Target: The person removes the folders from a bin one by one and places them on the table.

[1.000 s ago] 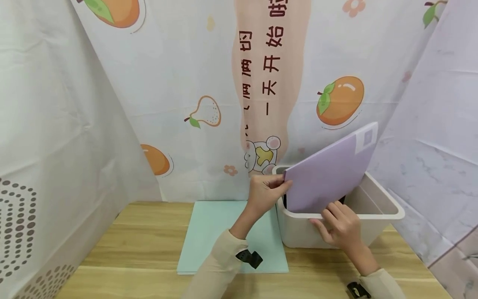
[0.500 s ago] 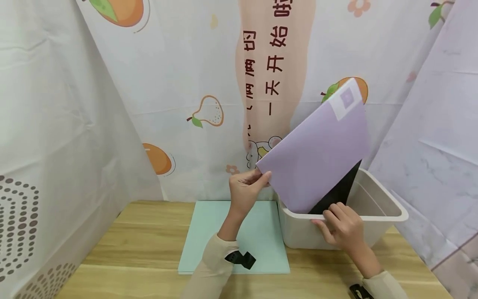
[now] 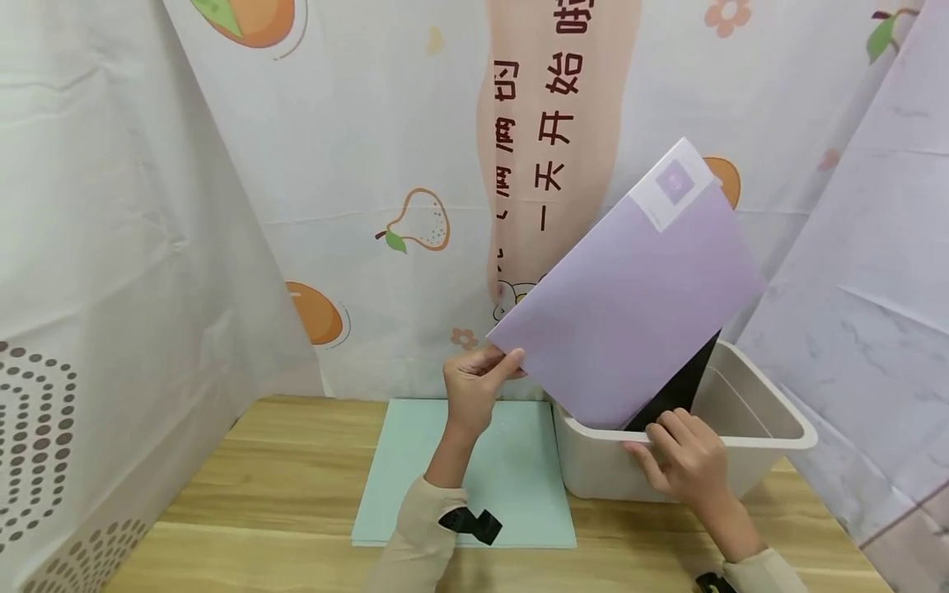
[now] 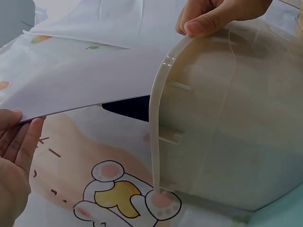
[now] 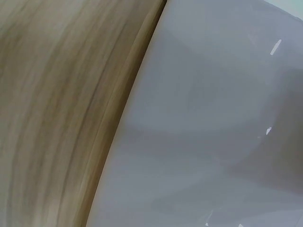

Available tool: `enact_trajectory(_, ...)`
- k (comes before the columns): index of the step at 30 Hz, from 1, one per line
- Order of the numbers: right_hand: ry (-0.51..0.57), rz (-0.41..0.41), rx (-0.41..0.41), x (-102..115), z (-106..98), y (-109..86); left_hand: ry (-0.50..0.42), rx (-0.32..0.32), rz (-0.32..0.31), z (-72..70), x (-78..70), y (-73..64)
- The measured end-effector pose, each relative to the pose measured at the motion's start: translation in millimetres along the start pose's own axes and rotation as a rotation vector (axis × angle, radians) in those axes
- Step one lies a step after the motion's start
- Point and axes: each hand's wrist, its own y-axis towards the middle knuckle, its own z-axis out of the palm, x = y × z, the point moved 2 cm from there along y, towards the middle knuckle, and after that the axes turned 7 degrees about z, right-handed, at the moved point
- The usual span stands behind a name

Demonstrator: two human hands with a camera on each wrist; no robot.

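In the head view my left hand pinches the lower left corner of a thin purple notebook between thumb and fingers. A white band with a small purple square crosses the notebook's top corner. It leans up out of a light grey plastic bin, its lower part hidden behind the bin's front wall. My right hand grips the front rim of that bin, fingers curled over the inside and thumb outside. Behind the notebook a black flat item stands in the bin; its dark edge also shows in the left wrist view.
Left of the bin, several mint-green sheets or pads lie stacked on the wooden table. A printed cloth hangs behind, with a white cover on the left and a marbled sheet on the right.
My left hand has moved left, drawing the purple notebook up and tilting it leftward out of the bin. More of the black item shows. My right hand has stayed on the rim.
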Motion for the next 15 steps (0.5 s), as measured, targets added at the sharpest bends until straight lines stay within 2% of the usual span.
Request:
enact_trajectory(6,0.007,0.004,0.002,2,0,0.7,-0.016,0.0,-0.004,-4.5,0.1,-0.7)
enact_trajectory(15,0.005,0.001,-0.02,3,1,3.4,-0.079,0.01,-0.043,-12.0,-2.1,5.5)
